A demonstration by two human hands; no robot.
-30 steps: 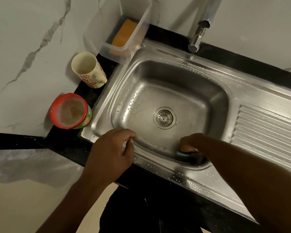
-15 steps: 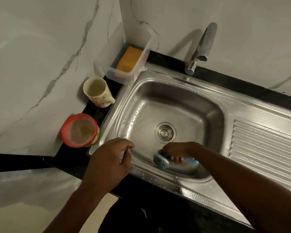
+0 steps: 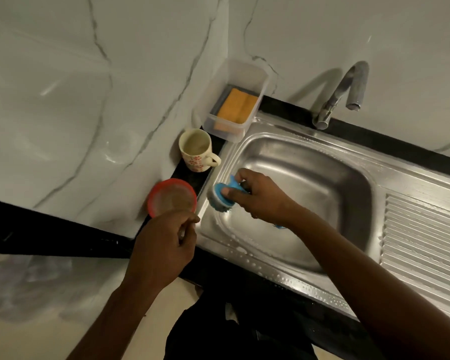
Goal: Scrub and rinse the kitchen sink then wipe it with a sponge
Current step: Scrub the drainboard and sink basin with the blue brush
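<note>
The right hand [image 3: 257, 196] grasps the blue brush [image 3: 222, 197], bristles on the sink [image 3: 296, 162] wall just left of the grip. The left hand [image 3: 164, 245] is curled, maybe holding nothing; I cannot tell. A wide stroke could knock the red tub [image 3: 170, 197] just beyond the bristles

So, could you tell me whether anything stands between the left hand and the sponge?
Yes: the red tub and the mug stand between the left hand and the sponge, which lies in an open clear box.
</note>
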